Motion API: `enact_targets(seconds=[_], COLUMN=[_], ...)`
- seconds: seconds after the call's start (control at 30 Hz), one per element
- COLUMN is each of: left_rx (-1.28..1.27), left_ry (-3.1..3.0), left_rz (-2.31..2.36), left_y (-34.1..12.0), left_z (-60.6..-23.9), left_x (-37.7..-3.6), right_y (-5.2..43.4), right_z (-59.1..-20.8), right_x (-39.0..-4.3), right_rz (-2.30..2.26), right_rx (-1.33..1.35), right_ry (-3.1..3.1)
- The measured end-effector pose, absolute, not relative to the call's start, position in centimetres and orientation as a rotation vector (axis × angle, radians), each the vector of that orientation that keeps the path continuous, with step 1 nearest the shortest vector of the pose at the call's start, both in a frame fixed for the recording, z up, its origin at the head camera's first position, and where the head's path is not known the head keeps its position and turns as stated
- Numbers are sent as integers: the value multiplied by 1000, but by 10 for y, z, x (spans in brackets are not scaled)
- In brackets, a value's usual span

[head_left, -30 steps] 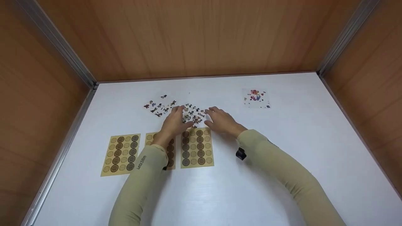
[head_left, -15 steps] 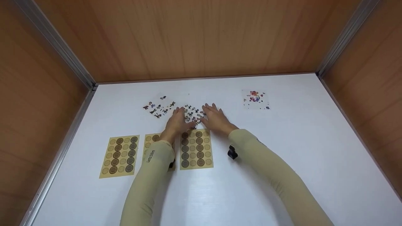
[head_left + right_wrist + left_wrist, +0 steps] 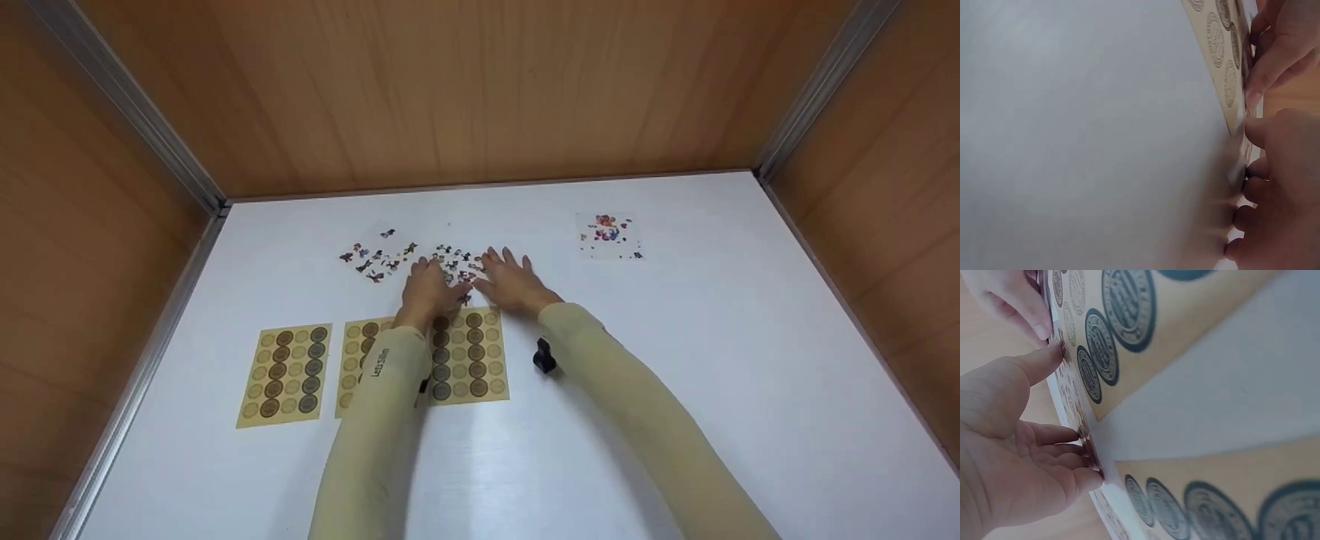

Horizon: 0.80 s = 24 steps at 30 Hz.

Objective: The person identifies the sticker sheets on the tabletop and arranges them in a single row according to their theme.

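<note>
My left hand (image 3: 426, 289) and right hand (image 3: 511, 283) both lie flat, fingers straight and spread, on the middle sticker sheet (image 3: 457, 264), a clear sheet of tiny coloured figures. It sits directly in front of me on the white counter (image 3: 675, 360), just beyond the tan sheets of round seals (image 3: 469, 354). Both hands touch it, the left on its near-left part, the right on its right edge, so neither is closer. Its long axis I cannot make out. A similar sheet (image 3: 376, 255) lies just left, and another (image 3: 609, 235) well off to the right. My left sleeve (image 3: 375, 420) bears small print, roughly "Let's Slim"; the seal lettering is too small to read.
</note>
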<state>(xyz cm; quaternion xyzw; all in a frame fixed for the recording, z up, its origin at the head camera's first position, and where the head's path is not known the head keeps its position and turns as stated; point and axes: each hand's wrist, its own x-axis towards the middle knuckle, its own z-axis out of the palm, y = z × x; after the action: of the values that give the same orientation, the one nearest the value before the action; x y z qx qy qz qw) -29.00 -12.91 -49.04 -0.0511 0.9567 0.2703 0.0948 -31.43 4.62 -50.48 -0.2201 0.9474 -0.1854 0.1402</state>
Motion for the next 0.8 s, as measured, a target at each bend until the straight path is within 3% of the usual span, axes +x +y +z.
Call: enact_targets(seconds=[0.8], left_rx=[-151], left_ry=[2893], left_rz=[708], left_y=[-122], left_z=[-486], left_x=[-294], right_y=[43], right_z=[-501], right_x=[-319], right_rz=[-466], right_rx=[-598], right_ry=[2715])
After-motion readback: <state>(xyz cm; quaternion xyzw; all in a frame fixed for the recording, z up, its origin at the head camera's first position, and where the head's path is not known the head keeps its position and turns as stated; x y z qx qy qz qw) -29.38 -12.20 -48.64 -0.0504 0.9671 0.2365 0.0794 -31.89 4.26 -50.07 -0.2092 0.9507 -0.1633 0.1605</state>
